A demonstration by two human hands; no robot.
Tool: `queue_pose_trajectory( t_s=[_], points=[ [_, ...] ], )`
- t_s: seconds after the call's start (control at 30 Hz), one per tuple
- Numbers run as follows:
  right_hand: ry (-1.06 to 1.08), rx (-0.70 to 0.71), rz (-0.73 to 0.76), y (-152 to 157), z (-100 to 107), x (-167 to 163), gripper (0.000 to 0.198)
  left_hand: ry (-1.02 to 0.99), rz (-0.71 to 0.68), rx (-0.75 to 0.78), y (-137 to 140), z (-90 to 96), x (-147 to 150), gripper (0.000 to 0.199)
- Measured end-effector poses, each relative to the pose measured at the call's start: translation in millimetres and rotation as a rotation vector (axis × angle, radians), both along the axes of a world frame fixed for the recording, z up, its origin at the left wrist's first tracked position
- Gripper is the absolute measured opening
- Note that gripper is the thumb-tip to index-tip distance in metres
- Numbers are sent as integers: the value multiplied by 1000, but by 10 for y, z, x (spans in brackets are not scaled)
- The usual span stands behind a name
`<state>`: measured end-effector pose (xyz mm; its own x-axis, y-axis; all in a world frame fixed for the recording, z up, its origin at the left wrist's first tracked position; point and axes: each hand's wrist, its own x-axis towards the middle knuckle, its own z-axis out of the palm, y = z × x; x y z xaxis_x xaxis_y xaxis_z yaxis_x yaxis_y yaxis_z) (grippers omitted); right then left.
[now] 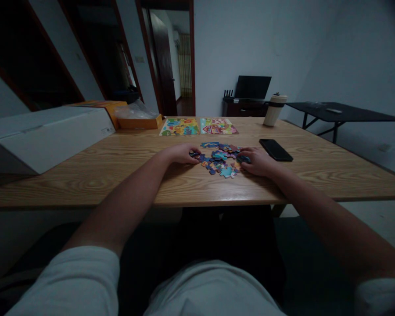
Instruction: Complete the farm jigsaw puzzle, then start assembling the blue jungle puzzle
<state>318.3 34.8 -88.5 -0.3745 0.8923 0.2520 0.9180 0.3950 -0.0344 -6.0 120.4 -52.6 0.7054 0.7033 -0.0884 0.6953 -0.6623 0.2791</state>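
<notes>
A loose heap of jigsaw puzzle pieces [220, 156], mostly blue, purple and teal, lies on the wooden table in front of me. At the heap's left edge, my left hand [183, 154] has its thumb and fingers closed around a dark puzzle piece [194, 154]. On the opposite side, my right hand [257, 161] curls its fingers and thumb about dark puzzle pieces [242, 159], partly hidden by the fingers. A light teal piece [228, 171] lies at the heap's near edge. Some pieces overlap one another.
Behind the heap lie two colourful picture sheets [180, 127]. A black phone [275, 150] is right of my right hand, with a cream tumbler [275, 109] farther back. A long white box [52, 136] and an orange box [136, 122] holding clear plastic occupy the left.
</notes>
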Motion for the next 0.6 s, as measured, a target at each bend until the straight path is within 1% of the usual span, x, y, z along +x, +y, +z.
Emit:
queue_pose_trajectory(
  t_s=[0.07, 0.23, 0.4, 0.47, 0.53, 0.6],
  points=[
    [24, -8, 1, -2, 7, 1, 42, 2, -8, 9, 19, -5, -14, 55],
    [60, -5, -16, -29, 8, -5, 46, -32, -19, 7, 40, -26, -34, 63],
    [81, 1, 6, -19, 9, 3, 47, -49, 10, -13, 36, -36, -29, 61],
    [89, 7, 45, 99, 63, -30, 46, -64, 15, -28, 28, -30, -18, 60],
    [67, 10, 70, 310, 154, -122, 45, -75, 33, -57, 12, -17, -7, 61],
    [49, -17, 28, 584, 254, -282, 45, -74, 63, -81, -12, 2, -1, 63]
  ],
)
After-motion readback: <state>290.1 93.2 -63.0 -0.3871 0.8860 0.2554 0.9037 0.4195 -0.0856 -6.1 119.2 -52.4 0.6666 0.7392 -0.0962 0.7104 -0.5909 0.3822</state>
